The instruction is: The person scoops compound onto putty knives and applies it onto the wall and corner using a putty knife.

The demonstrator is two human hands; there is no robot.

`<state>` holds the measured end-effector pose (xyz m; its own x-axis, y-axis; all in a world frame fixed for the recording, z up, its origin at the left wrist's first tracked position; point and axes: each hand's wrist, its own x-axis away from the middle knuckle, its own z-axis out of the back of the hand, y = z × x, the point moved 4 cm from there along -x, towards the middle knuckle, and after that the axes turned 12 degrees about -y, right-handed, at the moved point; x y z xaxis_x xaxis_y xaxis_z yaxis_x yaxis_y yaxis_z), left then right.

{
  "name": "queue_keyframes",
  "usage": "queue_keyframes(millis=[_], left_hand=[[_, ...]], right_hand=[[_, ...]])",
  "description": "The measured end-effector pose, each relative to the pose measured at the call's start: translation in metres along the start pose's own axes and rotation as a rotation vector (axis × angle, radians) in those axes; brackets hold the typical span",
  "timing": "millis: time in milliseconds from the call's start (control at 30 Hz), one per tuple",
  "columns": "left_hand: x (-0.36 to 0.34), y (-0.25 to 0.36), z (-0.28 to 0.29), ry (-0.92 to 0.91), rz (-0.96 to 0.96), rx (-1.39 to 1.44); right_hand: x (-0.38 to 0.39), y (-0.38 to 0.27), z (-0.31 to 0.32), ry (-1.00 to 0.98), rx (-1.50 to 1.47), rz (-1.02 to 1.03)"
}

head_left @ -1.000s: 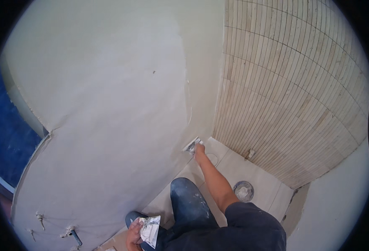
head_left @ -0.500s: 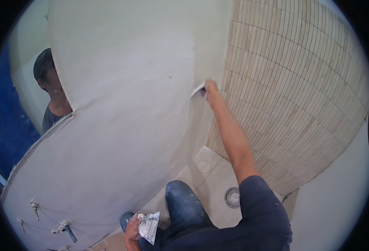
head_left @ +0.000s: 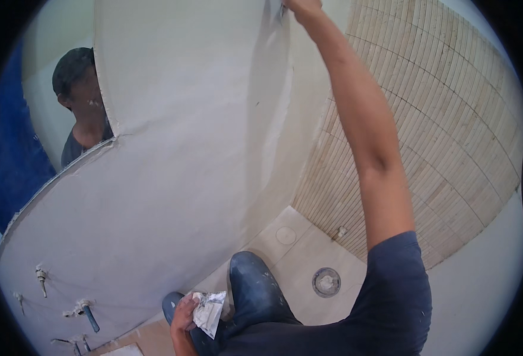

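Note:
My right arm reaches up to the top of the view, where my right hand [head_left: 302,7] is closed round a putty knife [head_left: 275,10]. Its pale blade lies against the white plastered wall [head_left: 184,160], close to the inner corner; the upper part is cut off by the frame. Low down by my knee, my left hand [head_left: 184,312] grips a second putty knife [head_left: 210,313], a wide blade loaded with white putty. Its handle is hidden in my fingers. A shadow of my arm falls down the wall below the right hand.
Ribbed beige tiles [head_left: 415,130] cover the adjoining wall. A round floor drain [head_left: 327,282] lies in the tiled floor [head_left: 294,261]. Pipe stubs [head_left: 88,314] stick out of the wall at lower left. A person [head_left: 80,107] shows beyond the wall's stepped edge, near a blue surface [head_left: 9,154].
My right hand has swept the putty knife up the wall from mid-height to the top of the view. The left hand still holds its loaded blade low down. The view has shifted slightly.

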<state>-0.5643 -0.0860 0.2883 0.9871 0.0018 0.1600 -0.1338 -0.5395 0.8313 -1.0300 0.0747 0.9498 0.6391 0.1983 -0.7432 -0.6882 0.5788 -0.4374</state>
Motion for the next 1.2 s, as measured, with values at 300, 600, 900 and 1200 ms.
queue_keyframes(millis=[300, 600, 900, 1200], left_hand=[[-0.009, -0.006, -0.007, 0.121, -0.045, 0.056], [-0.009, -0.006, -0.018, 0.185, -0.094, 0.097], [-0.008, -0.014, -0.009, 0.153, -0.068, -0.207], [-0.005, -0.008, -0.022, 0.234, -0.018, -0.261]], right_hand=[[0.081, 0.097, 0.057, 0.208, 0.227, 0.231], [0.135, 0.262, -0.030, 0.238, -0.101, -0.225], [0.038, 0.231, 0.003, 0.288, 0.021, -0.318], [0.097, 0.171, -0.070, 0.383, 0.167, 0.001]])
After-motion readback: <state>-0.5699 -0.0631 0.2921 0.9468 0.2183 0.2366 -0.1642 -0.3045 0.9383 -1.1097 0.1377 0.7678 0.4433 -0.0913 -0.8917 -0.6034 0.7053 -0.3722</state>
